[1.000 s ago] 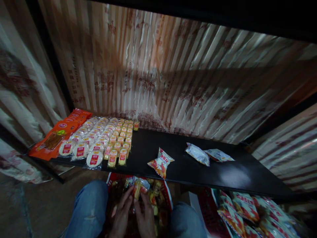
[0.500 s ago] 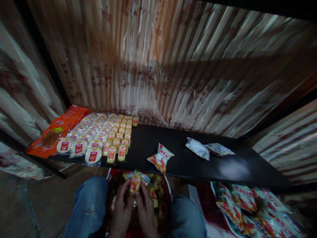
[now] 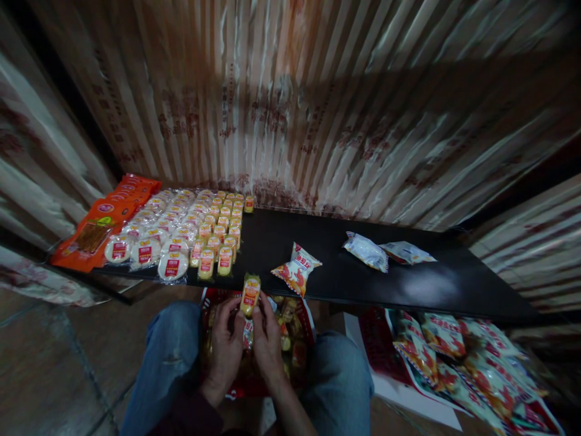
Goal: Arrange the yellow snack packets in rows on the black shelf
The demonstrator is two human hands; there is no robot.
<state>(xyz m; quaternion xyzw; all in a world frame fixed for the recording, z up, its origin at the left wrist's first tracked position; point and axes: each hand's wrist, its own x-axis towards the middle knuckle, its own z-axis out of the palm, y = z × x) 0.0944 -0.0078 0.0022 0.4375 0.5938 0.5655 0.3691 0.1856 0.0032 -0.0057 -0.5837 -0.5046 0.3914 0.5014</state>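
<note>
Between both hands, just in front of the shelf's front edge, is a small yellow snack cake (image 3: 250, 295) in a clear wrapper with a red and orange label. My left hand (image 3: 226, 339) grips its left side, and my right hand (image 3: 267, 342) pinches the lower right. Below them, between the knees, a red basket (image 3: 311, 321) holds many similar wrapped pieces, partly hidden by the hands. Rows of matching yellow cakes (image 3: 224, 261) stand on the black shelf (image 3: 327, 287), beside rows of round white wrapped cakes (image 3: 173, 266).
Orange snack bags (image 3: 93, 233) lie at the shelf's left end. A white and orange snack bag (image 3: 297, 269) sits mid-shelf, with two silvery packets (image 3: 367, 251) farther right. At lower right, a second basket (image 3: 379, 345) is heaped with similar bags. Striped sheeting (image 3: 272, 121) hangs behind.
Both hands have lifted the yellow snack cake slightly, bringing it closer to the shelf's front edge. The view has tilted down a little, and items on the shelf stay in place.
</note>
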